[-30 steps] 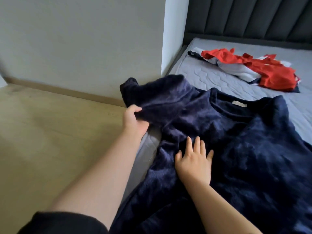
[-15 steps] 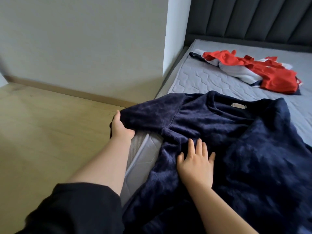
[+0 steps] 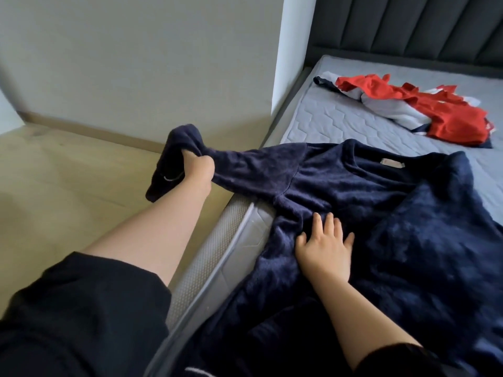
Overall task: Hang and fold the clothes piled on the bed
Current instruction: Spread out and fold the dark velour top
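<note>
A dark navy fleece top (image 3: 394, 213) lies spread on the grey mattress (image 3: 340, 118), its neck label facing up. My left hand (image 3: 197, 167) grips the end of its left sleeve and holds it stretched out past the bed's edge, above the floor. The cuff droops over my fist. My right hand (image 3: 325, 246) presses flat on the top's body, just below the armpit seam, fingers straight and spread. A heap of red, white and navy clothes (image 3: 424, 110) sits further up the bed near the headboard.
A dark padded headboard (image 3: 408, 25) stands at the far end of the bed. A white wall corner (image 3: 288, 55) meets the bed's left side. Light wooden floor (image 3: 68, 186) lies to the left, along a grey wall with a skirting board.
My left hand has slid along the sleeve to its end and pulled it straight out to the left, off the bed. The right hand has stayed pressed on the top.
</note>
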{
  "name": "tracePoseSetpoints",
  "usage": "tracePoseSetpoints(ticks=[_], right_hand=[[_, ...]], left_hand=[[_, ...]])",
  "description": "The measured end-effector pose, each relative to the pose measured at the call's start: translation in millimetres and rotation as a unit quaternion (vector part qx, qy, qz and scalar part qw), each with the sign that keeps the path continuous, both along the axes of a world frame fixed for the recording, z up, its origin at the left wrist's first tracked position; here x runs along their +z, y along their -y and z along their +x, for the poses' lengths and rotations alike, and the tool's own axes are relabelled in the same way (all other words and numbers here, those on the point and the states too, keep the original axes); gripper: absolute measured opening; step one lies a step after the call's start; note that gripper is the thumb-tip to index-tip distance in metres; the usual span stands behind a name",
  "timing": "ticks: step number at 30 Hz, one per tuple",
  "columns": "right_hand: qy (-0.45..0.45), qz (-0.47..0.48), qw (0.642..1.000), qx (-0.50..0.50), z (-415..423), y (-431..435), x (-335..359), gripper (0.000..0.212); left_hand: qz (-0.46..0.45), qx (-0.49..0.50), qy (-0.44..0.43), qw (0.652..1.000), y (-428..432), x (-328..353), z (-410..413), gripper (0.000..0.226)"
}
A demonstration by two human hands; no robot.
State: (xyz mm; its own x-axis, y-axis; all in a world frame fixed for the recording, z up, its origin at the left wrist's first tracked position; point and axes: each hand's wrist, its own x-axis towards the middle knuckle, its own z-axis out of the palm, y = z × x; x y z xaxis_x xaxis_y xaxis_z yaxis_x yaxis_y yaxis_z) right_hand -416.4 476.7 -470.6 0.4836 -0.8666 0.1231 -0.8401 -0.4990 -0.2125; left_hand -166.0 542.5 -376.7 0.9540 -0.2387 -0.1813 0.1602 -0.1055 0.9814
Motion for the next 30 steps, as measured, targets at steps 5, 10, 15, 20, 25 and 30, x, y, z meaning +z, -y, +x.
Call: tracePoseSetpoints(ticks=[5,10,15,20,25,30], right_hand=[[0.239,0.284,0.928,-0.016,-15,20,37,0.054],[0.637,0.53,0.536,-0.161,-129,48,106,0.043],[0.681,0.577,0.41,-0.189,-239,50,102,0.033],[0.69,0.491,0.518,-0.121,-281,17,90,0.039],[0.628,0.514,0.565,-0.152,-293,-4,90,0.043],[0.529,0.536,0.615,-0.233,-316,-19,80,0.054]], left_hand=[[0.172,-0.167,0.506,0.828,8,20,-69,0.051],[0.141,-0.401,0.844,0.328,-2,0,-148,0.041],[0.384,-0.516,0.651,0.404,-20,-32,-196,0.057],[0.323,-0.487,0.402,0.705,-17,-15,-267,0.051],[0.249,-0.491,0.419,0.722,-31,-4,-331,0.035],[0.218,-0.445,0.538,0.682,-49,-16,-355,0.023]])
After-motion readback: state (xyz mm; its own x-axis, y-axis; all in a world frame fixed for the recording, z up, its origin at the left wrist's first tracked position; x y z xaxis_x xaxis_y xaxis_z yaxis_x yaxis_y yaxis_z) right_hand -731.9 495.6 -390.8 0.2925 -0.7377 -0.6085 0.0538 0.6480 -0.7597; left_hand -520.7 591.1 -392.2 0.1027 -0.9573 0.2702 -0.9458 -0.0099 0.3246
